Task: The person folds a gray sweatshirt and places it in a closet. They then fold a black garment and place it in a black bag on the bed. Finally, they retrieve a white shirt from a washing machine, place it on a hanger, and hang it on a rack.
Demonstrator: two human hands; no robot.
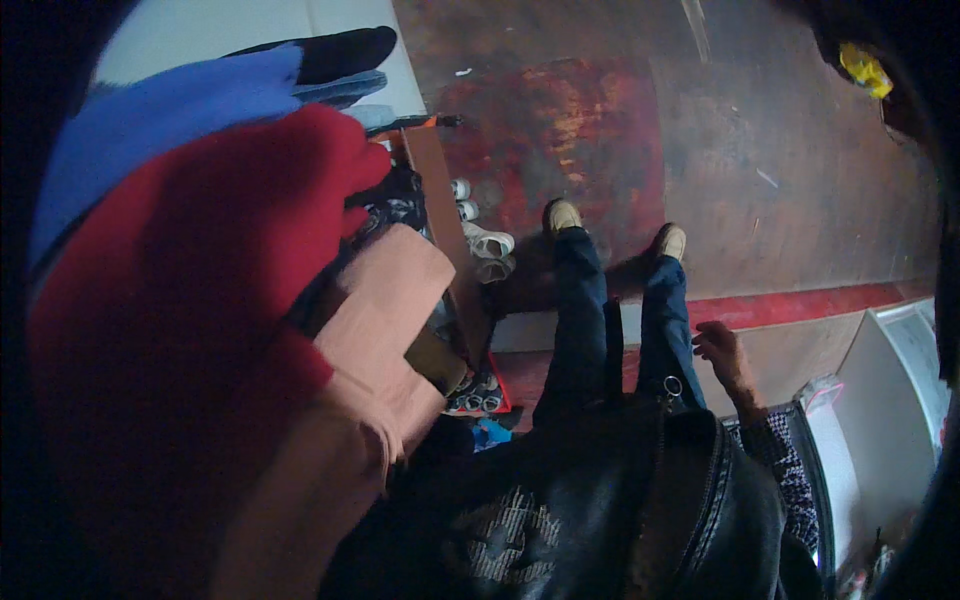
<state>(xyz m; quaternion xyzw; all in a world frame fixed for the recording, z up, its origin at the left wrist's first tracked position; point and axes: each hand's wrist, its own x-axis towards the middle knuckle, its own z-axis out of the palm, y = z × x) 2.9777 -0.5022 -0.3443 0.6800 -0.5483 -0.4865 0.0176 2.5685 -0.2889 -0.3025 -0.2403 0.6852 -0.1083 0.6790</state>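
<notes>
My right hand (721, 351) hangs beside my right leg with its fingers loosely bent and apart, holding nothing. A checked sleeve (787, 465) covers that arm. My left hand is out of view. Close on my left are several garments: a dark red one (247, 217), a blue one (187, 105), a black one (352, 54) and a pink one (382, 300). The red and pink garments look blurred and hide much of what lies behind them. I wear a black jacket (585, 495) with a ring on its zip pull, dark trousers (581, 322) and tan shoes (673, 241).
A brown board (442, 217) edges a unit holding dark items at my left. White shoes (489, 241) stand on the floor beside it. A worn red patch (555, 135) marks the brown floor (780, 150). A raised red edge (795, 304) and a pale panel (885, 375) lie at my right.
</notes>
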